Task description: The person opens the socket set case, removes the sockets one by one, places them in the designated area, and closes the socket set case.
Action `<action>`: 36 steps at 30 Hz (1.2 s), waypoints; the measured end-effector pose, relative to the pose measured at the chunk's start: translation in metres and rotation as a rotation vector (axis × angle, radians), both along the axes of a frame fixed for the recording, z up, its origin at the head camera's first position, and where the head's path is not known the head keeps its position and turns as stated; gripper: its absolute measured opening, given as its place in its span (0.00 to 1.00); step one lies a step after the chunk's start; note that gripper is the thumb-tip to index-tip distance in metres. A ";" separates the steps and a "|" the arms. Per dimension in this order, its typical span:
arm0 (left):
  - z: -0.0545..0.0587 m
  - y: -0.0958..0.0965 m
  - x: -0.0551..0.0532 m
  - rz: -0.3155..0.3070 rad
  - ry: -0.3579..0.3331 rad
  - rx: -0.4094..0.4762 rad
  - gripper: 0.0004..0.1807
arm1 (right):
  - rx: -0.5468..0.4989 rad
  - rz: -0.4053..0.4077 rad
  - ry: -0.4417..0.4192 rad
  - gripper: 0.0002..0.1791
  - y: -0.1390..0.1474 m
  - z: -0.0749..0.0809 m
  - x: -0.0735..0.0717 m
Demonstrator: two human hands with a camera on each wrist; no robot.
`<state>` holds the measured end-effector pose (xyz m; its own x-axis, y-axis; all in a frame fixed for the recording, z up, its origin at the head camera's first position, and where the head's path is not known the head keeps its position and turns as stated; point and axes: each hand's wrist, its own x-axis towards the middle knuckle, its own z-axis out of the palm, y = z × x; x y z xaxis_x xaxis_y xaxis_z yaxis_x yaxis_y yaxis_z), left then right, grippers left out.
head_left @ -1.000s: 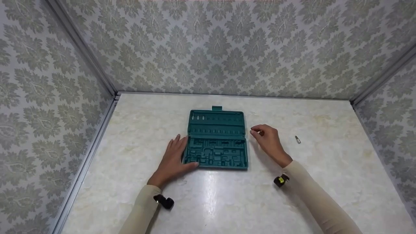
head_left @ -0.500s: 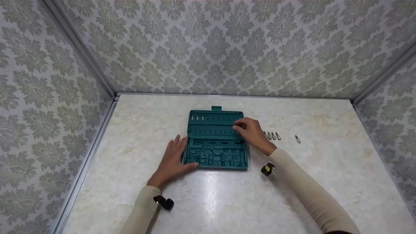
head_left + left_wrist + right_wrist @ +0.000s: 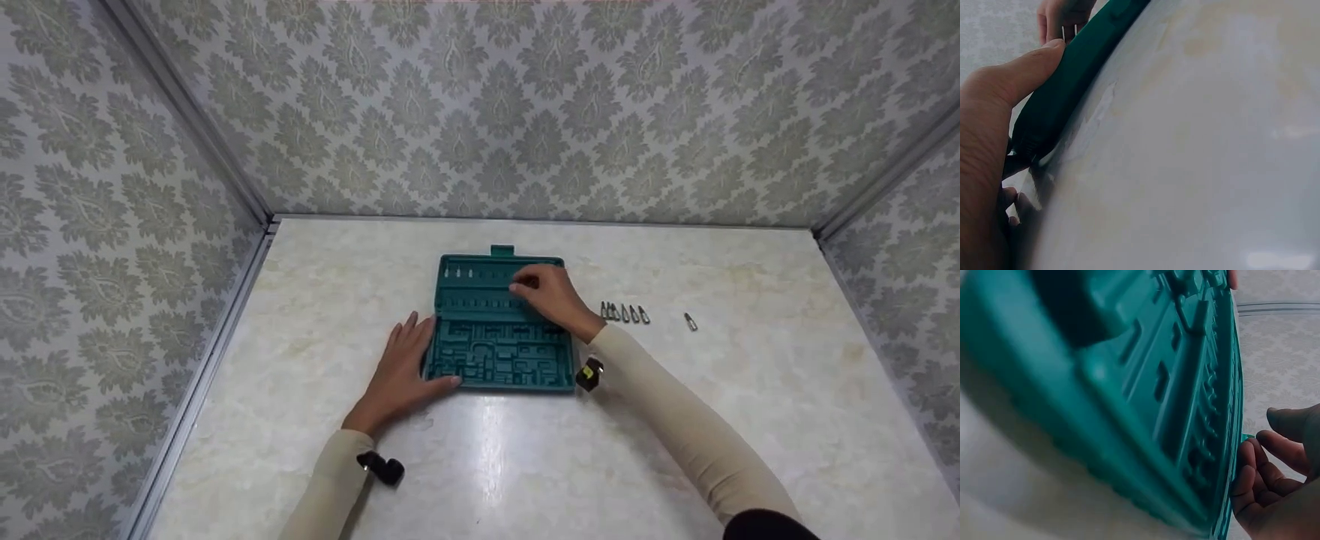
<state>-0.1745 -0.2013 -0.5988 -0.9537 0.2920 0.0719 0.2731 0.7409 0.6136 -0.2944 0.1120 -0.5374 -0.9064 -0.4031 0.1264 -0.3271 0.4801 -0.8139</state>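
A green plastic bit case [image 3: 501, 353] lies open on the table, its lid folded back and its moulded tray facing up. Three small screwdriver bits [image 3: 458, 273] stand at the left end of the lid's upper row of slots. My left hand [image 3: 401, 373] rests at the tray's left side, fingers straight and spread, the thumb [image 3: 1036, 64] on the near rim. Above the lid's right half, my right hand [image 3: 551, 296] has thumb and forefinger brought together as in a pinch; the bit carried there is hidden by the fingers. In the right wrist view the right hand [image 3: 1278, 478] is beyond the lid.
Several loose bits [image 3: 625, 313] lie in a row on the pale table [image 3: 480, 457], right of the case. One more bit [image 3: 691, 322] lies farther right by itself. Patterned wall panels [image 3: 480, 112] enclose the table at the back and sides.
My right hand has moved left from beside the case to over its lid, uncovering the row of loose bits. The left hand and the case have stayed in place.
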 end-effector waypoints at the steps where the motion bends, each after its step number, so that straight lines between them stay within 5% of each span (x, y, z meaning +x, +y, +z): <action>1: 0.000 0.000 0.000 0.001 -0.007 0.002 0.68 | -0.004 -0.003 -0.005 0.17 -0.003 -0.001 -0.002; 12: -0.002 0.002 0.003 0.003 -0.034 0.024 0.69 | -0.059 -0.056 -0.042 0.17 -0.026 -0.013 -0.015; 23: 0.000 0.001 0.001 0.008 -0.033 0.010 0.69 | -0.086 -0.059 0.010 0.16 -0.049 -0.018 -0.027; 36: 0.001 0.001 0.000 0.010 -0.032 0.002 0.69 | 0.055 -0.081 0.124 0.16 -0.065 -0.024 -0.035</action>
